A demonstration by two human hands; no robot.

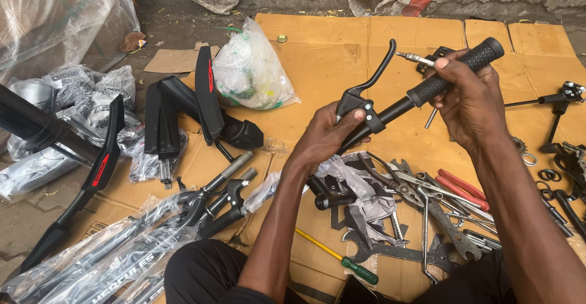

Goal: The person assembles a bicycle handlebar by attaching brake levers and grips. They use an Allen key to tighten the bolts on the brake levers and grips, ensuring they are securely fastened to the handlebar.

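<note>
Knees (201,273) cut off below hands (390,121)

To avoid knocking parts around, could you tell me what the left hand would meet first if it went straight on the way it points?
Probably the brake lever it already touches on the handlebar; beyond that, cardboard, though depth is unclear.

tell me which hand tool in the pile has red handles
The pliers at the pile's right edge, below the right hand; the screwdriver has a green handle, the spanners are bare metal.
</note>
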